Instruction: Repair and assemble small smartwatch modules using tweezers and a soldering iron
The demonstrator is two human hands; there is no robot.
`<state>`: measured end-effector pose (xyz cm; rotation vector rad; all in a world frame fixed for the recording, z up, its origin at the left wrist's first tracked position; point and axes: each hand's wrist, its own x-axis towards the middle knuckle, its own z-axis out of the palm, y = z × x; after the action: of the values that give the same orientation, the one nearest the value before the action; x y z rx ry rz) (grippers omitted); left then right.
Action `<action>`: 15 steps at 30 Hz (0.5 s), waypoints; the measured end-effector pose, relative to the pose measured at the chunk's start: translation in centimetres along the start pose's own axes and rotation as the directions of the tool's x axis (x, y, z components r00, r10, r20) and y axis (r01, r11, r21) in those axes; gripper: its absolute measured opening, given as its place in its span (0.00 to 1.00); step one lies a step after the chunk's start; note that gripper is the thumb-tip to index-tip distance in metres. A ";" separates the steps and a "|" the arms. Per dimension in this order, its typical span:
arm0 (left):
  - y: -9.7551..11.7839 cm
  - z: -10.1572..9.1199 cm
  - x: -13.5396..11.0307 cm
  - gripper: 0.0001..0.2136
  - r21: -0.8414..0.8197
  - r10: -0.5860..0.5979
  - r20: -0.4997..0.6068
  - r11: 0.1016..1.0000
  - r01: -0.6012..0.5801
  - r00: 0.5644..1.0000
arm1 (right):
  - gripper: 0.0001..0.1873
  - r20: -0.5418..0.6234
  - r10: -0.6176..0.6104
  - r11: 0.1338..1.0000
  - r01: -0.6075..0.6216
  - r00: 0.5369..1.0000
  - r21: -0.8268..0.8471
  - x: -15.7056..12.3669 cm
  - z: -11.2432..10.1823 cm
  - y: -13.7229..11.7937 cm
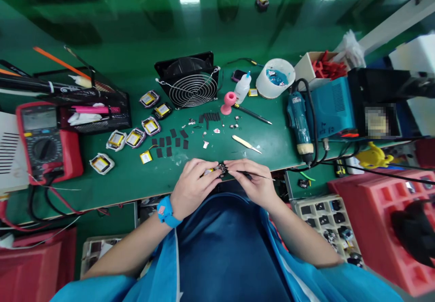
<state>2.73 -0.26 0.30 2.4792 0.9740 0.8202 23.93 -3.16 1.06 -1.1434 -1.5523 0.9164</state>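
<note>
Close to my body at the bench's front edge, my left hand (193, 183) pinches a small electronic assembly (221, 170) with a bit of yellow showing. My right hand (255, 184) meets it from the other side, fingers closed round a slim dark tool (253, 174) whose thin end sticks out to the right. The fingers cover much of the assembly, and the tool's exact kind cannot be made out. Beyond my left hand lie a loose yellow battery (146, 157) and several black pads (169, 141). A pale-handled blade (243, 142) lies beyond my right hand.
Several small watch-like cases (135, 137) lie left of a black fan (192, 82). A red multimeter (45, 143) stands far left. Toward the right are a dropper bottle (242, 88), a white tub (275, 80), an electric screwdriver (301, 125) and a teal power unit (333, 107).
</note>
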 end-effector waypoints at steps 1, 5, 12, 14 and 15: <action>0.0 0.0 0.0 0.09 0.002 0.001 -0.002 1.000 -0.001 1.000 | 0.09 0.004 0.003 1.000 -0.003 1.000 0.008 -0.1 -0.1 0.1; 0.5 0.2 0.0 0.08 0.045 -0.001 -0.023 0.999 0.002 1.000 | 0.09 0.087 -0.099 0.993 0.104 0.991 -0.054 -0.4 -0.3 0.3; 1.9 1.5 -0.2 0.13 0.079 -0.164 -0.116 0.982 0.174 0.980 | 0.12 0.023 -0.109 0.989 0.111 0.994 -0.098 -1.4 0.0 -0.1; 2.0 1.2 -0.1 0.17 0.021 -0.200 -0.093 0.979 0.203 0.975 | 0.12 0.013 -0.079 0.993 0.080 0.997 -0.081 -1.4 -0.1 -0.1; 1.9 0.9 0.1 0.19 -0.015 -0.205 -0.053 0.979 0.205 0.977 | 0.11 0.011 -0.071 0.995 0.071 0.997 -0.073 -1.4 -0.1 -0.1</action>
<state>4.29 -1.63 0.55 2.3102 1.2180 0.8257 24.16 -4.53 0.77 -1.1298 -1.6348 0.8237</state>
